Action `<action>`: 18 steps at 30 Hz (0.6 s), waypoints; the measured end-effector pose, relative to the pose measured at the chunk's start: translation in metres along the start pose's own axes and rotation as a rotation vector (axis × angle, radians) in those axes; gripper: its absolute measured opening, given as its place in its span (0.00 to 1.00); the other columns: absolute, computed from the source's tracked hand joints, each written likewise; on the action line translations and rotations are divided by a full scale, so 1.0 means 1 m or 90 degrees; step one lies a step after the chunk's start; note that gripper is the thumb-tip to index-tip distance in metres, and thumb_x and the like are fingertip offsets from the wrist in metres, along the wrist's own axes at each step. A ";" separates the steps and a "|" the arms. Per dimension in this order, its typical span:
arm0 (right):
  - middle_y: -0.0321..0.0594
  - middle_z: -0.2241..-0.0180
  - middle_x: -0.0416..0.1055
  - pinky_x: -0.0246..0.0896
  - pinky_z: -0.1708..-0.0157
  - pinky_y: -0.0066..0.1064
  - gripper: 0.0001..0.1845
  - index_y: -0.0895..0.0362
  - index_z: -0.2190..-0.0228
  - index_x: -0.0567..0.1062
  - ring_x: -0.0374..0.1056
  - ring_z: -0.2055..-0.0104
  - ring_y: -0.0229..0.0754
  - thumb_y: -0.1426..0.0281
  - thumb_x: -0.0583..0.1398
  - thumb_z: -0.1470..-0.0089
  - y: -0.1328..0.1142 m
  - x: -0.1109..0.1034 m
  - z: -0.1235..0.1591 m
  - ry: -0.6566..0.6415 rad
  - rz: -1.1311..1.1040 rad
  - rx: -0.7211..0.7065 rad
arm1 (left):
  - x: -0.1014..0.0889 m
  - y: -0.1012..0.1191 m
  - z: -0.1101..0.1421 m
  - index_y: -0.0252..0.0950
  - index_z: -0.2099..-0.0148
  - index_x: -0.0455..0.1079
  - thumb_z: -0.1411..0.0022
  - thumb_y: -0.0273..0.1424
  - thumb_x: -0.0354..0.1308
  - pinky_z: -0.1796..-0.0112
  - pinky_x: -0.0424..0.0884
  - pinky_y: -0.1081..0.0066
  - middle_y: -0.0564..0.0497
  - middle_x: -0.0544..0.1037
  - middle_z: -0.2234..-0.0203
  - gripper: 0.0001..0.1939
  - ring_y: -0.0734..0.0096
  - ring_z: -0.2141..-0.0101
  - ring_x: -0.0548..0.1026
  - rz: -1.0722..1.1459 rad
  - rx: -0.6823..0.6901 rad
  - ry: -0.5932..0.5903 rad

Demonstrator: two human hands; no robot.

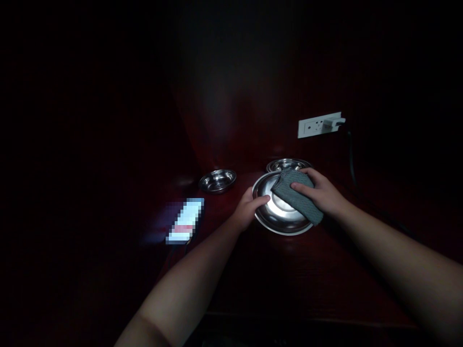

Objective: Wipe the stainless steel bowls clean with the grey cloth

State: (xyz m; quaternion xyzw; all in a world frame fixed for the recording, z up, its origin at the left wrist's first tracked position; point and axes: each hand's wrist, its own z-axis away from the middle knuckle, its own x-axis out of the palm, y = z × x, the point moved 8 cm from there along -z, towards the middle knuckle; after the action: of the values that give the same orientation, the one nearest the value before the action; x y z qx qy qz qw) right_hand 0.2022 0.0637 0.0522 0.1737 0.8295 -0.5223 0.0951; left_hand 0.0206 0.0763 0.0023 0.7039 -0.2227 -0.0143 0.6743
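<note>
A shiny metal bowl (267, 216) is held tilted over the dark red table, its inside facing me. My left hand (249, 208) grips its left rim, thumb over the edge and the other fingers hidden behind. In my right hand (318, 190) is a folded grey-green cloth (296, 193), pressed against the bowl's upper right side. The thumb lies on top of the cloth, and it covers part of the bowl's inside and right rim. Just behind stand more metal bowls (287, 163), seemingly stacked and partly hidden by the held one.
Another metal bowl (217, 181) sits on the table to the left. Nearer me lies a lit, blurred-out screen (186, 221), like a phone. A wall socket (311, 126) with a plugged-in charger (332, 123) is at the right, its dark cable (351, 159) hanging down. The surroundings are very dark.
</note>
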 end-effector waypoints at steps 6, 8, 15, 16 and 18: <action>0.40 0.66 0.70 0.64 0.65 0.40 0.24 0.54 0.61 0.68 0.68 0.64 0.47 0.54 0.62 0.59 0.002 0.001 0.000 -0.008 0.000 0.016 | 0.000 -0.001 -0.001 0.35 0.56 0.66 0.58 0.32 0.66 0.56 0.65 0.61 0.47 0.74 0.60 0.25 0.60 0.58 0.72 0.002 -0.004 -0.003; 0.40 0.66 0.70 0.64 0.65 0.40 0.24 0.54 0.62 0.68 0.68 0.64 0.48 0.54 0.63 0.59 0.001 0.001 0.000 -0.013 -0.003 0.013 | 0.000 -0.002 -0.001 0.35 0.56 0.66 0.58 0.32 0.66 0.56 0.66 0.61 0.47 0.74 0.61 0.25 0.60 0.58 0.72 0.002 -0.007 -0.003; 0.40 0.66 0.71 0.65 0.64 0.41 0.24 0.54 0.62 0.68 0.69 0.64 0.48 0.55 0.64 0.60 0.001 0.003 0.000 -0.025 -0.010 0.028 | 0.001 -0.003 0.001 0.35 0.56 0.67 0.58 0.32 0.66 0.56 0.65 0.61 0.47 0.75 0.63 0.24 0.61 0.60 0.72 0.004 -0.021 -0.008; 0.40 0.66 0.71 0.65 0.64 0.41 0.24 0.54 0.62 0.68 0.69 0.63 0.48 0.55 0.64 0.60 0.001 0.003 0.000 -0.026 -0.011 0.027 | 0.001 -0.003 0.001 0.35 0.57 0.66 0.58 0.32 0.66 0.57 0.65 0.61 0.47 0.75 0.63 0.24 0.61 0.60 0.72 0.003 -0.023 -0.008; 0.40 0.66 0.71 0.65 0.64 0.41 0.24 0.54 0.62 0.68 0.69 0.63 0.48 0.55 0.64 0.60 0.001 0.003 0.000 -0.027 -0.010 0.022 | 0.002 -0.004 0.001 0.34 0.56 0.66 0.58 0.32 0.66 0.57 0.65 0.61 0.47 0.74 0.63 0.24 0.61 0.60 0.72 0.002 -0.028 -0.010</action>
State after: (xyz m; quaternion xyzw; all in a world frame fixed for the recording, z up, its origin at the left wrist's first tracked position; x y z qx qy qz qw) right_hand 0.1996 0.0645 0.0496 0.1578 0.8193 -0.5411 0.1053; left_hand 0.0228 0.0744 -0.0012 0.6883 -0.2284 -0.0236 0.6881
